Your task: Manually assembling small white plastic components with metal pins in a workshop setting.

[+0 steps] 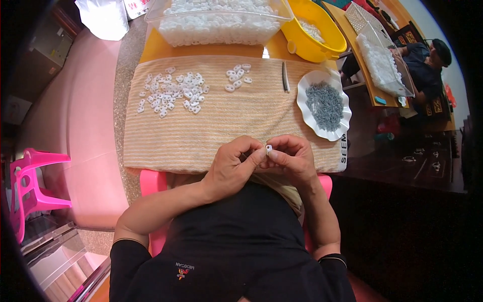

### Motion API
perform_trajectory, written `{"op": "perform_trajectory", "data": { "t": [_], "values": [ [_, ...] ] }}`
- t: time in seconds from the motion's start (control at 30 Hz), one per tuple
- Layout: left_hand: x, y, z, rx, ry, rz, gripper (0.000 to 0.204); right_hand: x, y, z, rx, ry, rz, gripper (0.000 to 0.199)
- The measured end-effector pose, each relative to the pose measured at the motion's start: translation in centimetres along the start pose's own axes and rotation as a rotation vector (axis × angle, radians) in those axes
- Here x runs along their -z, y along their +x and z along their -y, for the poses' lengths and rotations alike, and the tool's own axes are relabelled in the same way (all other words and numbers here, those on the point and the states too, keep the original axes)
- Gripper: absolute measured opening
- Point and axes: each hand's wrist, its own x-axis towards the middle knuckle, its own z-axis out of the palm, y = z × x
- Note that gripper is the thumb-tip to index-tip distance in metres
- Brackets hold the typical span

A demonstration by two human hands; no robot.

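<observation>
My left hand (232, 166) and my right hand (292, 157) meet at the near edge of a striped beige towel (201, 136). Together their fingertips pinch one small white plastic piece (268, 149). A large loose group of the same white pieces (173, 93) lies on the towel's far left. A smaller cluster of white pieces (238, 76) sits further right. A white scalloped plate (305, 108) heaped with small grey metal parts (325, 104) rests at the towel's right end.
A thin dark tool (285, 76) lies beside the plate. A clear bin of white pieces (217, 21) and a yellow basin (314, 31) stand at the back. Another person (425, 63) sits at the far right by a clear bin. A pink plastic stool (30, 189) stands left.
</observation>
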Motion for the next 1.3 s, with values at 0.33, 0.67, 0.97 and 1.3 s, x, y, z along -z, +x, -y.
{"op": "perform_trajectory", "data": {
  "t": [0.33,0.67,0.97,1.3],
  "values": [
    [0.3,0.0,0.1,-0.074,0.202,-0.026,0.017,-1.0,-0.4,-0.6,0.125,-0.153,-0.114,0.019],
    [0.4,0.2,0.2,0.006,0.112,0.018,0.017,0.3,-0.1,-0.7,0.106,-0.162,-0.05,0.026],
    [0.8,0.5,0.1,0.099,-0.07,0.066,0.021,0.8,0.0,-0.7,0.099,-0.075,-0.039,0.024],
    [1.1,0.9,0.6,0.238,-0.354,0.058,0.024,1.3,0.1,-1.0,0.107,-0.06,-0.062,0.023]
  ]
}}
